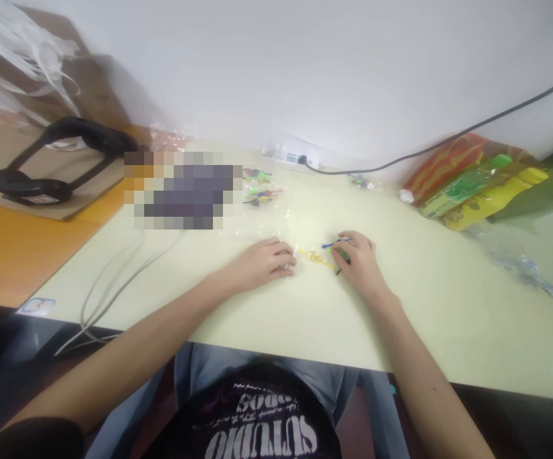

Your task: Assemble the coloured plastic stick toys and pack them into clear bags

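My left hand (267,262) rests on the pale table with its fingers curled over a small white plastic piece (296,250), which is mostly hidden under the fingertips. Opposite it, my right hand (360,258) has its fingers closed around small thin plastic pieces. A blue end (328,245) pokes out to the left of those fingers, with some green and black showing below it. Between the two hands lies a thin yellow plastic piece (315,256), its right end close to my right fingertips. The exact kind of these pieces is too small to tell.
Clear bags with several colourful small pieces (260,191) lie behind my left hand, beside a blurred-out dark object (188,194). Grey cables (109,280) hang over the front edge. A power strip (295,155), a green-capped bottle (467,185) and snack bags (501,201) stand near the wall.
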`<state>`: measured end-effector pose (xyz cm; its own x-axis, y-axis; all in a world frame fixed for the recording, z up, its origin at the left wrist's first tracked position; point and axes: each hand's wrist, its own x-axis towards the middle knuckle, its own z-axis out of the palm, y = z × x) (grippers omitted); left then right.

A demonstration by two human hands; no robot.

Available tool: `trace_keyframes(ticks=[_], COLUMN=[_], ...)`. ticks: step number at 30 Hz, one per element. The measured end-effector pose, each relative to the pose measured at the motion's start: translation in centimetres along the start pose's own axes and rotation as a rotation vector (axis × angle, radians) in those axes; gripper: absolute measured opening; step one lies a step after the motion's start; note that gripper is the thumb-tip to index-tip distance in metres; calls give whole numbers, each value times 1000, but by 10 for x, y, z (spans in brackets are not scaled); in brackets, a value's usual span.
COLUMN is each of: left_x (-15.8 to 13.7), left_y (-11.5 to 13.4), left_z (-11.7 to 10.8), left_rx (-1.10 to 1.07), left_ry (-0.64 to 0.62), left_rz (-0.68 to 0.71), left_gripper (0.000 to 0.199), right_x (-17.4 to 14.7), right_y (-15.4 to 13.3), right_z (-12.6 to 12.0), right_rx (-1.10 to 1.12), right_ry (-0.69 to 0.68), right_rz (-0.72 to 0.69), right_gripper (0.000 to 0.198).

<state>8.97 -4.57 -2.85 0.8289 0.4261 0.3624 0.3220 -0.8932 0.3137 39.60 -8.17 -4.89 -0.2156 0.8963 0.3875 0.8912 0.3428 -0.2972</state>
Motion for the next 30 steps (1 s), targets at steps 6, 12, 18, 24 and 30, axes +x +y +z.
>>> trace_keyframes(ticks=[6, 12, 18, 24, 30], left_x=[-1, 3, 17, 45, 58], left_y=[0, 4, 17, 22, 32], left_z=[1, -5, -9, -11, -3], left_rx=[83, 126, 9, -280, -350], left_ry=[1, 97, 354, 376, 381], left_rz=[-16, 34, -79, -134, -2], left_gripper=[21, 22, 31, 38, 27], right_x=[2, -1, 7, 13, 11], right_y=[-11, -40, -61, -78, -100], right_z=[-9, -10, -10, -22, -25], right_rx=[-2, -27, 344, 1201, 1552], right_ry=[47, -79, -18, 70, 0], right_rz=[-6, -104, 92, 441, 559], right_gripper=[25, 28, 24, 32, 27])
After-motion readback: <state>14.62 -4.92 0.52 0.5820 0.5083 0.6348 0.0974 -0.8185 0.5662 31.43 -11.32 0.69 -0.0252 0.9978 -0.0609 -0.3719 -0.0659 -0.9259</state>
